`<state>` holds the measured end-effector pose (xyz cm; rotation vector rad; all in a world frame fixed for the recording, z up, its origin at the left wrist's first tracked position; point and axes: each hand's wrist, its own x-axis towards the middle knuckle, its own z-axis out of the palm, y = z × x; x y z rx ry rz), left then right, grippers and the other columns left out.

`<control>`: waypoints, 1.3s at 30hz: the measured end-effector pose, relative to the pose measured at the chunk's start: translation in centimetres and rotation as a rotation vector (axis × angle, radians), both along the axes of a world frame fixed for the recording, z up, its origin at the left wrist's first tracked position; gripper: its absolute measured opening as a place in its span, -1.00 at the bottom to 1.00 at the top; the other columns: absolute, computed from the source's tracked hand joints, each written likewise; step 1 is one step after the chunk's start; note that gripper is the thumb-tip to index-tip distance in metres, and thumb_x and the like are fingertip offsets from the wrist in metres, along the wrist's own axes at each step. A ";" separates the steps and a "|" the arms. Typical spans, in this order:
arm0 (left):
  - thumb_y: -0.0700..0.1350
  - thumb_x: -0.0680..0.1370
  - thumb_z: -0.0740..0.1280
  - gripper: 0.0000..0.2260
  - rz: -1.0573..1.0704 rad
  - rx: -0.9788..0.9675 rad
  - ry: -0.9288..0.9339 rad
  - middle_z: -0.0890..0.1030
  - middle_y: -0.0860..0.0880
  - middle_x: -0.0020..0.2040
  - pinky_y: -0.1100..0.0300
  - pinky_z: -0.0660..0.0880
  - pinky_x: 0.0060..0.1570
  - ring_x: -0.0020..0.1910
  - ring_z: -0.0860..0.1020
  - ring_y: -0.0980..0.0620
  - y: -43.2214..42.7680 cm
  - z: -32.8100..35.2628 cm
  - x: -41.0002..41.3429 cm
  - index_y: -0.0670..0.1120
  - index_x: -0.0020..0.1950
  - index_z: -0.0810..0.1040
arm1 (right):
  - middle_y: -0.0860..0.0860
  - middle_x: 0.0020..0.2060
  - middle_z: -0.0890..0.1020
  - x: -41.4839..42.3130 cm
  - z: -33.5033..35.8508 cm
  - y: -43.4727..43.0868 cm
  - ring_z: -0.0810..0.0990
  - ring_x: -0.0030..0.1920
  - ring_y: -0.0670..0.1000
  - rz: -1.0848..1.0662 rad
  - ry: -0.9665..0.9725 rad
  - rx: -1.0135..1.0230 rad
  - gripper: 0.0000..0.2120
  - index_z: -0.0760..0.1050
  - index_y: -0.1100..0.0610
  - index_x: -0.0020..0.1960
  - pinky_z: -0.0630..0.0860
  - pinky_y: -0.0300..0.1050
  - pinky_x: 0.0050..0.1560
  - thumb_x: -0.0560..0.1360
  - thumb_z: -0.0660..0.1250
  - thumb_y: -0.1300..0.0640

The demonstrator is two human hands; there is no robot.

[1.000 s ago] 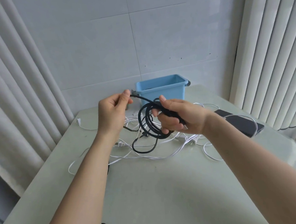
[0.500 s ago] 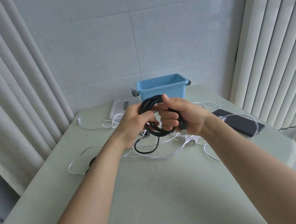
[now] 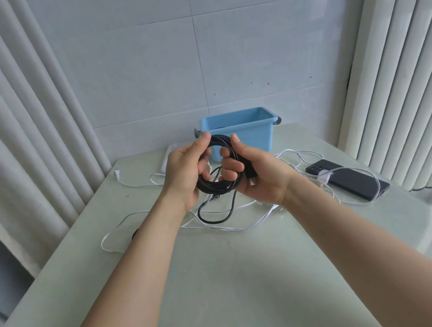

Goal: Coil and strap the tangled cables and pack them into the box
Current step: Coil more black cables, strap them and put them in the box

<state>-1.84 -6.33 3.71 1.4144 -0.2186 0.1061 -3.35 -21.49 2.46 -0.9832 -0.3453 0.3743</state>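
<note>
Holding the coiled black round cable [image 3: 217, 186] up over the pale green table [image 3: 242, 275], we've got both hands clamped on it: left hand [image 3: 185, 172] on its left side, right hand [image 3: 258, 176] on its right. 1 loop dangles. Blue plastic box [image 3: 243, 134] sits behind; tangled white flat cables [image 3: 234, 226] sprawl underneath.

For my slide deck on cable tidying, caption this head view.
Both hands, left hand and right hand, grip a coiled black cable before a blue box.

White cables [image 3: 239, 226] sprawl across mid-table [image 3: 230, 289]; the near half lies open; the blue box [image 3: 243, 134] stands behind.
</note>
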 end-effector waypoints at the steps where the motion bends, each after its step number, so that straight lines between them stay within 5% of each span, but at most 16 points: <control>1: 0.04 0.62 0.33 -0.62 0.027 -0.016 -0.007 0.24 0.02 -0.54 0.19 0.23 -0.45 -0.58 0.25 0.06 -0.1 -0.2 0.0 -0.10 -0.32 0.38 | -0.05 -0.47 0.32 0.0 0.1 0.2 0.44 -0.40 -0.02 0.010 -0.007 -0.011 -0.70 0.43 0.13 -0.10 0.44 -0.24 -0.25 0.62 0.16 -0.09; 6: 0.11 0.64 0.27 -0.55 0.052 0.153 -0.138 0.30 0.01 -0.56 0.17 0.29 -0.45 -0.59 0.31 0.03 -1.0 -0.8 -0.1 -0.08 -0.38 0.36 | -0.10 -0.58 0.19 0.1 0.2 -0.7 0.28 -0.51 -0.04 0.035 -0.040 -0.118 -0.60 0.42 0.10 -0.26 0.32 -0.20 -0.24 0.62 0.12 -0.13; 9: 0.18 0.66 0.15 -0.53 -0.014 0.297 -0.175 0.53 -0.05 -0.44 0.24 0.42 -0.41 -0.44 0.52 0.00 -0.7 -0.6 -0.2 -0.11 -0.28 0.50 | -0.12 -0.61 0.15 0.5 0.2 -1.2 0.16 -0.59 -0.08 -0.021 0.018 -0.035 -0.53 0.29 0.05 -0.39 0.42 -0.16 -0.25 0.65 0.11 -0.13; 12: 0.20 0.67 0.12 -0.55 -0.092 0.354 -0.149 0.67 -0.03 -0.26 0.20 0.51 -0.20 -0.24 0.62 0.03 0.8 -1.2 0.6 -0.04 -0.15 0.63 | -0.11 -0.62 0.13 1.0 0.7 -2.3 0.12 -0.64 -0.10 -0.160 0.072 0.117 -0.52 0.22 0.05 -0.39 0.41 -0.19 -0.39 0.66 0.14 -0.10; 16: 0.17 0.54 0.32 -0.71 -0.072 0.636 -0.185 0.65 -0.01 -0.27 0.01 0.51 0.07 -0.18 0.62 -0.01 1.8 -2.6 2.3 -0.04 -0.15 0.62 | -0.09 -0.60 0.10 1.9 1.3 -5.2 0.08 -0.62 -0.07 -0.448 0.090 0.227 -0.53 0.17 0.03 -0.37 0.36 -0.20 -0.45 0.68 0.16 -0.06; 19: 0.01 0.58 0.39 -0.83 0.084 0.891 -0.255 0.66 -0.08 -0.26 -0.01 0.53 0.01 -0.14 0.63 -0.13 2.6 -3.8 3.4 -0.05 -0.14 0.62 | -0.08 -0.59 0.10 2.5 2.2 -8.0 0.06 -0.60 -0.05 -0.662 0.114 0.362 -0.55 0.18 0.04 -0.36 0.34 -0.20 -0.44 0.68 0.15 -0.03; 24: 0.05 0.59 0.37 -0.82 0.206 0.977 -0.366 0.60 0.10 -0.31 0.12 0.41 -0.23 -0.24 0.55 0.01 3.1 -3.8 3.5 0.00 -0.14 0.61 | -0.06 -0.60 0.17 2.7 2.8 -11.4 0.12 -0.60 -0.01 -1.017 0.156 0.571 -0.56 0.24 0.07 -0.34 0.37 -0.24 -0.44 0.68 0.17 -0.04; 30: -0.10 0.60 0.38 -0.92 0.208 0.708 -0.433 0.67 0.00 -0.18 0.04 0.52 -0.06 -0.14 0.61 -0.06 5.4 -2.8 3.8 0.05 -0.08 0.62 | -0.05 -0.56 0.27 2.7 2.8 -13.1 0.32 -0.56 -0.01 -1.295 0.132 0.286 -0.63 0.29 0.09 -0.25 0.31 -0.28 -0.49 0.67 0.15 -0.07; 34: 0.13 0.47 0.42 -0.87 0.067 0.743 -0.517 0.70 0.07 -0.19 0.01 0.57 -0.06 -0.14 0.64 -0.03 5.1 -0.9 2.5 0.11 -0.11 0.69 | -0.02 -0.53 0.33 3.6 2.2 -12.1 0.37 -0.57 -0.03 -1.290 0.104 0.106 -0.66 0.25 0.08 -0.23 0.28 -0.26 -0.52 0.69 0.09 0.00; 39: 0.01 0.55 0.34 -0.81 -0.145 0.625 -0.586 0.44 0.02 -0.45 0.19 0.25 -0.38 -0.43 0.29 0.00 4.7 1.5 0.7 0.04 -0.24 0.63 | 0.09 -0.44 0.56 3.4 0.9 -10.9 0.50 -0.44 0.06 -0.929 -0.024 -0.477 -0.74 0.44 0.26 -0.08 0.43 -0.16 -0.48 0.69 0.13 0.14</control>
